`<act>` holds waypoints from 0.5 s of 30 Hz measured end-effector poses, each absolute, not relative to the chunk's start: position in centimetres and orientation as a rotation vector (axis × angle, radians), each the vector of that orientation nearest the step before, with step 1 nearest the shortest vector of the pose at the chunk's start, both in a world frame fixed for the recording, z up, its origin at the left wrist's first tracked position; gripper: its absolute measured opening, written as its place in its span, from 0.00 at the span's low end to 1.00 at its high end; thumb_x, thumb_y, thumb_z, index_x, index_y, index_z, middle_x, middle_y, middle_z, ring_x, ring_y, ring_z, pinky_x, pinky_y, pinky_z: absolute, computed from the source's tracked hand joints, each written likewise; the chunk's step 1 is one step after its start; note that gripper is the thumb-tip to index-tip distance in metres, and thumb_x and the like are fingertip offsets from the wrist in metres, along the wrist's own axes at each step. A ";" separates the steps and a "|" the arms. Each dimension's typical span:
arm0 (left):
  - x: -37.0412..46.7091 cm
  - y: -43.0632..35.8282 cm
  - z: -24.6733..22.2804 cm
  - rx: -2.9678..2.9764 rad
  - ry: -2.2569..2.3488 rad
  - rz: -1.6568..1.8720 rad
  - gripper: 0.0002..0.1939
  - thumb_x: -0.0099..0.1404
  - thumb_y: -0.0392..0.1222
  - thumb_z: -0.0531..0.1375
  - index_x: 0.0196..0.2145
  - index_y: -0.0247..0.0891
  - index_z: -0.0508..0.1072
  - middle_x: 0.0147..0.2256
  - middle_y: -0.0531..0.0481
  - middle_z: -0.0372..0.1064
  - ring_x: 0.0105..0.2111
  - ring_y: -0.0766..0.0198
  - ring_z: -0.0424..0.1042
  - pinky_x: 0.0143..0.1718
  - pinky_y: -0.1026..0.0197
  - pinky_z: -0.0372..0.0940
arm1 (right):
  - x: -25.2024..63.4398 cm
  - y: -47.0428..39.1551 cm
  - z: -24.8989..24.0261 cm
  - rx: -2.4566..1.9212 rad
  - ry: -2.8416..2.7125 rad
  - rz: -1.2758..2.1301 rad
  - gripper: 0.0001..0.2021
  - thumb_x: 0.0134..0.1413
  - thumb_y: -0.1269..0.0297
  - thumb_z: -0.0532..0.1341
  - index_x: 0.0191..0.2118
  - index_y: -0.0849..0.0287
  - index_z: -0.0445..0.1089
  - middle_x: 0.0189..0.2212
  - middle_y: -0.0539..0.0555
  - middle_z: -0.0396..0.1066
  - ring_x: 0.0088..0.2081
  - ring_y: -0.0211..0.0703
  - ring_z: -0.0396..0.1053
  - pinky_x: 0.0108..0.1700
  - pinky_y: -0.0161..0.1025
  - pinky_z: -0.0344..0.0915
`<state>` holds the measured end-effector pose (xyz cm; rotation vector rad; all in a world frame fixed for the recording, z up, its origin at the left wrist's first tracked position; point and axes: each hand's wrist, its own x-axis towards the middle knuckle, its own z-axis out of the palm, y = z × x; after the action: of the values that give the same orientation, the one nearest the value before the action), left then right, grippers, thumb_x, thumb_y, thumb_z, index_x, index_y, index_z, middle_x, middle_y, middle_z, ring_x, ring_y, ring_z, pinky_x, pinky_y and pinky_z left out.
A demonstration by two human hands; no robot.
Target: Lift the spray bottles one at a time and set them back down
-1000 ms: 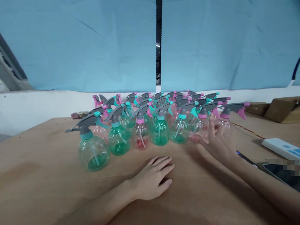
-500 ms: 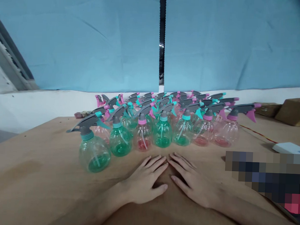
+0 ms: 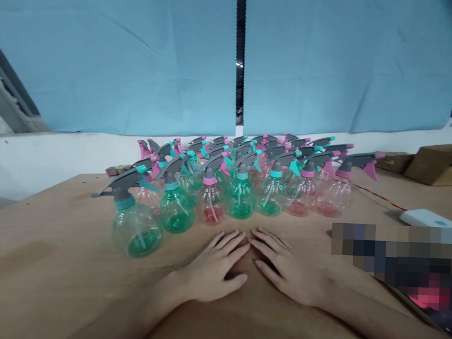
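Note:
My left hand lies flat on the wooden table, fingers spread and holding nothing. Beside it my right hand rests palm down in the same way, its fingertips close to those of the left. Just beyond them stand several clear round spray bottles in rows, with grey trigger heads. Nearest the left hand are a pink-collared spray bottle and a green spray bottle. Another green-tinted spray bottle stands forward at the left. Bottles in the back rows are partly hidden.
Cardboard boxes stand at the right rear, with a white device and a thin cable in front. A blurred-out patch covers the right edge. Behind the table hangs a blue sheet with a dark vertical strip. A brush-like item lies at back left.
The whole view has shifted slightly, so everything appears a little further left and higher. Both hands and the bottles keep their places on the table.

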<state>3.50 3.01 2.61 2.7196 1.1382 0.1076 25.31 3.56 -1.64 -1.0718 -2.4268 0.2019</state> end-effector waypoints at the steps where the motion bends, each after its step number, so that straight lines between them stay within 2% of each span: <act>1: 3.5 3.0 2.7 2.719 1.140 0.097 0.32 0.63 0.51 0.52 0.61 0.36 0.51 0.63 0.41 0.43 0.62 0.51 0.42 0.60 0.44 0.44 | 25.3 3.6 -1.6 -1.072 -2.427 0.201 0.22 0.60 0.61 0.51 0.60 0.56 0.56 0.58 0.58 0.57 0.60 0.49 0.52 0.58 0.54 0.54; 7: 3.7 2.8 3.0 2.735 1.158 0.035 0.33 0.63 0.51 0.50 0.62 0.34 0.50 0.63 0.41 0.42 0.62 0.51 0.42 0.60 0.44 0.44 | 25.3 3.5 -1.4 -1.086 -2.451 0.190 0.22 0.60 0.61 0.50 0.59 0.61 0.57 0.59 0.60 0.57 0.60 0.49 0.52 0.58 0.53 0.53; 10: 3.8 2.8 2.8 2.781 1.179 0.123 0.28 0.64 0.50 0.51 0.59 0.37 0.55 0.61 0.42 0.50 0.60 0.51 0.49 0.58 0.46 0.49 | 25.2 3.3 -1.2 -1.062 -2.446 0.159 0.21 0.60 0.62 0.50 0.58 0.59 0.58 0.57 0.60 0.59 0.59 0.50 0.54 0.57 0.53 0.56; 13: 4.0 2.9 2.6 2.789 1.315 0.275 0.17 0.65 0.41 0.48 0.49 0.38 0.66 0.48 0.44 0.66 0.50 0.55 0.63 0.50 0.50 0.61 | 25.2 3.0 -0.3 -0.976 -2.519 0.028 0.18 0.59 0.65 0.50 0.54 0.57 0.63 0.52 0.58 0.65 0.53 0.50 0.62 0.53 0.51 0.61; 15: 4.1 3.0 2.5 2.785 1.381 0.341 0.14 0.64 0.36 0.47 0.43 0.37 0.69 0.40 0.45 0.68 0.43 0.56 0.66 0.44 0.52 0.64 | 25.7 3.2 1.3 -0.927 -2.520 -0.145 0.17 0.59 0.67 0.50 0.52 0.58 0.65 0.49 0.58 0.67 0.51 0.52 0.63 0.52 0.52 0.61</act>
<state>4.13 3.02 2.48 2.7854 1.3810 0.3408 25.74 3.16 1.29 -0.9274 -2.5198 -0.1453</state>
